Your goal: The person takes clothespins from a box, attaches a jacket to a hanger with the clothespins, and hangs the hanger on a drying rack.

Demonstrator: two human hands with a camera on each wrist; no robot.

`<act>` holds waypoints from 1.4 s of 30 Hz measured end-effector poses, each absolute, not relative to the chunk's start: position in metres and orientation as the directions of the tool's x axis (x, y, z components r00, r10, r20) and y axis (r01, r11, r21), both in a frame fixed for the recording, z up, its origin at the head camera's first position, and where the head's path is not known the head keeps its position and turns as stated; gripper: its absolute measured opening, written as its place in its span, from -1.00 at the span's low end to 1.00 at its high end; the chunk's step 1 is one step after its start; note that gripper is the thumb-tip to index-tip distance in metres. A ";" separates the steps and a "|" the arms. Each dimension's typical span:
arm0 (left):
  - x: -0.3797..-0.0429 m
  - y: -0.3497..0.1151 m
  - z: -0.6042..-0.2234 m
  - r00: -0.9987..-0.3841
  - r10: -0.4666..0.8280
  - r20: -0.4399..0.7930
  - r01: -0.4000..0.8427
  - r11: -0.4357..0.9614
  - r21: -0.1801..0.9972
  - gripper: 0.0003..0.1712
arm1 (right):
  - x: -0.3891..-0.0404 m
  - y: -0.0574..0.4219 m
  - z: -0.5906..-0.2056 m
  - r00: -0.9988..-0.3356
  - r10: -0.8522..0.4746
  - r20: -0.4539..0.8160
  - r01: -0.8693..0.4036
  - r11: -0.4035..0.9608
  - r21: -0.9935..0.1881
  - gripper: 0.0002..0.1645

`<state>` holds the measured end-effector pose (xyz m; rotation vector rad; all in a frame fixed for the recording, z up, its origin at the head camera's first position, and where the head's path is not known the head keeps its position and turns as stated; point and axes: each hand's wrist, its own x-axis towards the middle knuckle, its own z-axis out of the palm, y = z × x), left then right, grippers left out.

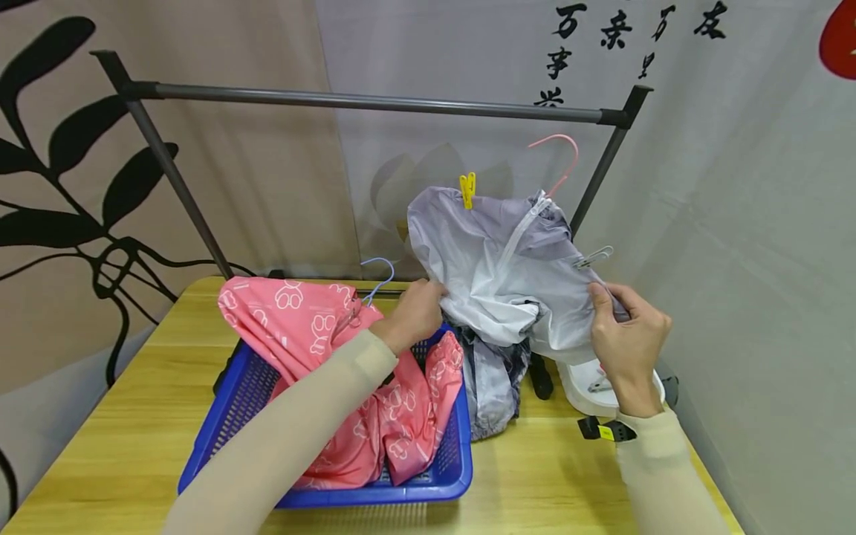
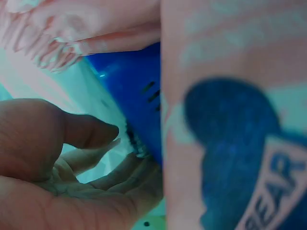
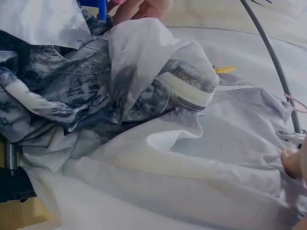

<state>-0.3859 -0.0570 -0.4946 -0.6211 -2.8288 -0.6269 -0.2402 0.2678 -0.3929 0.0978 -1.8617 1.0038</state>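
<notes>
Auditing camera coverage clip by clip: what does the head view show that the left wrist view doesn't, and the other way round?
Only the head view: the rack, yellow clip, and right hand gripping the pale garment. Only the left wrist view: BEAR lettering and a dark printed figure. Both: left hand, blue basket, pink cloth.

Pink hanger (image 1: 576, 154): all but the hook hidden by the pale garment (image 1: 481, 256). My left hand (image 1: 416, 312): fingertips obscured from above; can't fairly say whether they pinch cloth. Right wrist view's edge crops my right hand (image 3: 293, 164).
</notes>
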 end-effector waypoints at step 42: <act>-0.260 -0.194 -0.326 -0.881 0.063 0.470 0.357 0.741 0.569 -0.58 | -0.237 0.273 -0.391 -0.532 0.304 0.790 -0.475 0.666 -0.576 -0.76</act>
